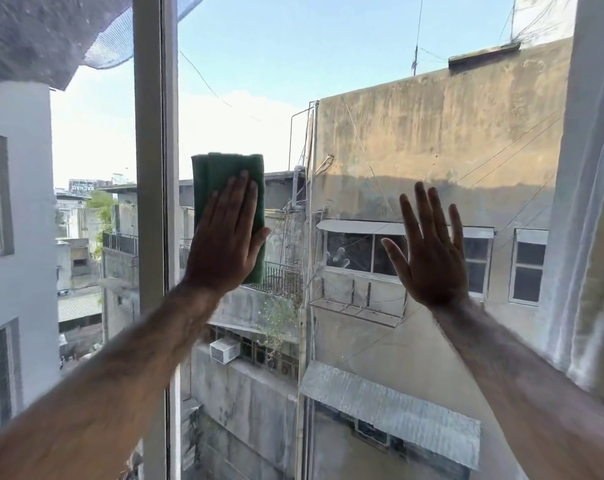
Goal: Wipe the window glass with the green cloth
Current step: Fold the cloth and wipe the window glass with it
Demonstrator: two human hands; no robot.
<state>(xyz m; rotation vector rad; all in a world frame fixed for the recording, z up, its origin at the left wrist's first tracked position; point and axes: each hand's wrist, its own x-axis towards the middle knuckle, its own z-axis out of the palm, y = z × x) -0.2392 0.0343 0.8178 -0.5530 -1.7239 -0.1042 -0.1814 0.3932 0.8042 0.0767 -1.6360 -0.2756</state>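
Observation:
A folded green cloth lies flat against the window glass, just right of the white upright frame bar. My left hand presses on the cloth with a flat palm and straight fingers, covering its lower half. My right hand rests flat on the glass further right, fingers spread, holding nothing. A faint reflection of fingers shows in the glass between the two hands.
A sheer white curtain hangs at the right edge of the pane. Left of the frame bar is a second pane. Outside are concrete buildings, cables and a wall air conditioner.

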